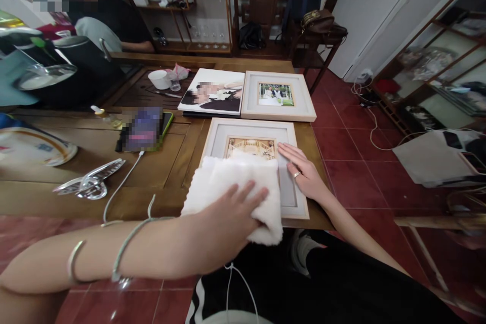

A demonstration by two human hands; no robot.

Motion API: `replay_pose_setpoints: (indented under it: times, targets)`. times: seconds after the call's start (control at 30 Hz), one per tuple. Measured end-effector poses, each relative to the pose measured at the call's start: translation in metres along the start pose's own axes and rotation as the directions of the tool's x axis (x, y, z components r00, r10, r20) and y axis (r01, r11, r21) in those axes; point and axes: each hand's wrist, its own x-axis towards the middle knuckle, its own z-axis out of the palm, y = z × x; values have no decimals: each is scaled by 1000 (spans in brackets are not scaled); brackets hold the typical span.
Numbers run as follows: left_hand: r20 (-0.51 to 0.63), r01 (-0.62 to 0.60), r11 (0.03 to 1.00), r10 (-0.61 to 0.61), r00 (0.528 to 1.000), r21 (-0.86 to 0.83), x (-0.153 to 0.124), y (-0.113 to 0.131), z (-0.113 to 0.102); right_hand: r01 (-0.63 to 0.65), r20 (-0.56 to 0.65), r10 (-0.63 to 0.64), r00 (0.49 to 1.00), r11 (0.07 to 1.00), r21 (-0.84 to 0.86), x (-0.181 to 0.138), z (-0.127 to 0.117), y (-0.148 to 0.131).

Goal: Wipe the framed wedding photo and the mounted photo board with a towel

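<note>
Head view, sole entry.

Centre of frame: one square picture frame (290, 192) of pale wood with a light grey-white mat, lying flat on the brown wooden table (161, 185), near its right edge. Set in it, one golden-toned photograph (252, 147), the lower part covered.

Over the frame's lower left portion and past its bottom edge: one thick, fluffy white cloth (224, 174), rumpled at the lower right corner.

Left hand (228, 217), lower centre: laid on the cloth, palm down, fingers spread, not clenched; the arm, wearing two bracelets, enters from the left. Right hand (306, 174), right of centre: fingers extended on the frame's right side, one ring worn, not clenched; whether the thumb hooks beneath the edge cannot be told.

Upper centre: a second pale wood frame (306, 98) with a garden photograph of two people; touching it at left, a white-bordered photo panel (216, 93), rectangular, with a dark item beneath.

Left half: one white cup (158, 80); one phone in a green-edged case (146, 129), a white cable (123, 176) plugged in; one glass dropper bottle (110, 117), white-capped; one shiny silver object (93, 179), winged in outline.

Upper left: a person in black clothing (117, 20), behind the table.
</note>
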Motion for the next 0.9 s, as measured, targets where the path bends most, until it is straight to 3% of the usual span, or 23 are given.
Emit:
replay_pose_setpoints:
  times: [0.13,0.27,0.4,0.6,0.9]
  targets:
    - [-66,10,998,-14,998,-57,9,16,0,-3,-4,3,1000,1000,3,1,-1,0]
    - [-48,-35,984,27,999,-174,35,16,-2,5,2,-5,1000,1000,12,1,-2,-1]
    - [-66,-14,987,3,998,-159,39,15,4,6,8,-6,1000,1000,12,0,-2,0]
    - [-47,73,990,-79,996,-121,10,1,13,7,2,-7,1000,1000,8,0,-1,0]
    - [-37,233,959,-242,970,-160,-61,-35,16,23,7,-23,1000,1000,5,0,-1,1]
